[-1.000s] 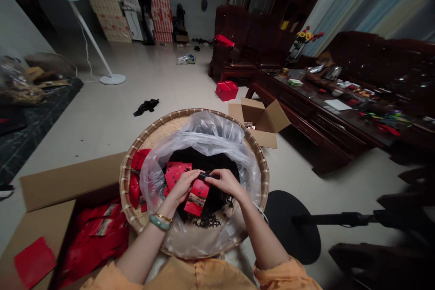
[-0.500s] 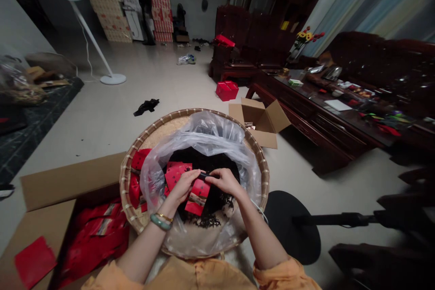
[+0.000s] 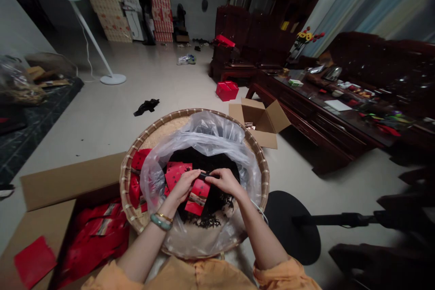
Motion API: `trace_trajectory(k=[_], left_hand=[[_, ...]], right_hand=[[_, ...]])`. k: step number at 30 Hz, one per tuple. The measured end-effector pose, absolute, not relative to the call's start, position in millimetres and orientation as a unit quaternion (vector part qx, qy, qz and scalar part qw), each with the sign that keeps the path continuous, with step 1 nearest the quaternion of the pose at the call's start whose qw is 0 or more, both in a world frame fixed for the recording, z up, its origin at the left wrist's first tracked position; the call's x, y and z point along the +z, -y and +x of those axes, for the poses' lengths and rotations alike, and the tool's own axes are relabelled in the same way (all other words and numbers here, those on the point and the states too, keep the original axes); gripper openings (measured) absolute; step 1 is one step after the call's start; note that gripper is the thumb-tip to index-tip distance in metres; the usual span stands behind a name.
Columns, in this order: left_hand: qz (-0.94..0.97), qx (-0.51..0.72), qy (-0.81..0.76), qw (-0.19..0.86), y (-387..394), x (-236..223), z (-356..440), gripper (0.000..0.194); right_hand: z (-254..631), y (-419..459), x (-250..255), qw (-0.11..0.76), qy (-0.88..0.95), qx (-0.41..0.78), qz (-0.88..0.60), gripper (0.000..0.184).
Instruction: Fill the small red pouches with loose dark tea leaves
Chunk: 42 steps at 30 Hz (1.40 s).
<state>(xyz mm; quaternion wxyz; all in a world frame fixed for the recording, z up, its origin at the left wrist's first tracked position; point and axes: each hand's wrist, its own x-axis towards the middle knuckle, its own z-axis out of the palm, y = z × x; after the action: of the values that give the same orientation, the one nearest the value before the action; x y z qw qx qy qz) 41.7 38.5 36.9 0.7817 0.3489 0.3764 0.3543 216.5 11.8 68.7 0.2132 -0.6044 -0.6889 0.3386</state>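
My left hand [image 3: 186, 184] and my right hand [image 3: 224, 181] meet over a wide round bamboo basket [image 3: 263, 167]. Their fingers are closed at the top edge of a red packet [image 3: 197, 197] with a picture band. Across that edge, between the fingertips, runs a short black bar [image 3: 203, 176]; its exact kind is unclear. Below lies a clear plastic bag [image 3: 217, 138], its mouth spread wide, holding dark, curly, dried-looking pieces [image 3: 207, 223]. More red packets [image 3: 176, 173] rest on the dark heap beside my left hand.
An open carton of red packets [image 3: 98, 231] stands at lower left. A smaller open carton [image 3: 260, 120] sits past the basket, near a dark wooden table [image 3: 319, 113]. The round black base [image 3: 292, 226] of a stand is at right, a white fan [image 3: 113, 79] at far left.
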Motion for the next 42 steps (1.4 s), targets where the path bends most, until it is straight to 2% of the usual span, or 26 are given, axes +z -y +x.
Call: trace_trajectory(k=[6,9,13,17,21,24,28,30,32,34,37,40,42], left_hand=[[0.341,0.363,-0.386,0.777,-38,36,41,0.036],[0.364,0.324,-0.392,0.780,-38,37,38,0.040],[0.421,0.288,-0.363,0.780,-37,37,34,0.046],[0.437,0.276,-0.335,0.788,-37,33,33,0.046],[0.426,0.290,-0.364,0.776,-38,25,33,0.056],[0.401,0.337,-0.412,0.745,-41,23,29,0.065],[0.396,0.355,-0.403,0.745,-40,34,26,0.066],[0.393,0.352,-0.407,0.746,-37,40,29,0.061],[0.386,0.353,-0.422,0.741,-34,42,34,0.050],[0.379,0.364,-0.447,0.724,-33,40,39,0.040],[0.388,0.377,-0.470,0.698,-32,34,46,0.037],[0.412,0.374,-0.477,0.680,-30,31,50,0.036],[0.422,0.380,-0.482,0.668,-28,32,52,0.038]], right_hand=[[222,-10,72,0.200,0.698,0.338,-0.598,0.029],[225,-11,66,0.234,0.683,0.353,-0.596,0.029],[229,-12,51,0.277,0.585,0.463,-0.605,0.036],[233,-10,40,0.295,0.511,0.594,-0.547,0.042],[240,-6,35,0.334,0.461,0.632,-0.526,0.050],[251,-7,32,0.349,0.458,0.574,-0.582,0.058],[262,-8,22,0.292,0.546,0.355,-0.700,0.051],[261,-8,18,0.279,0.581,0.257,-0.720,0.048],[254,-6,17,0.301,0.594,0.208,-0.716,0.040],[241,-5,20,0.362,0.597,0.216,-0.683,0.034],[218,-3,26,0.440,0.599,0.292,-0.602,0.029],[200,-3,31,0.456,0.587,0.324,-0.585,0.023],[194,-2,32,0.459,0.579,0.333,-0.586,0.026]])
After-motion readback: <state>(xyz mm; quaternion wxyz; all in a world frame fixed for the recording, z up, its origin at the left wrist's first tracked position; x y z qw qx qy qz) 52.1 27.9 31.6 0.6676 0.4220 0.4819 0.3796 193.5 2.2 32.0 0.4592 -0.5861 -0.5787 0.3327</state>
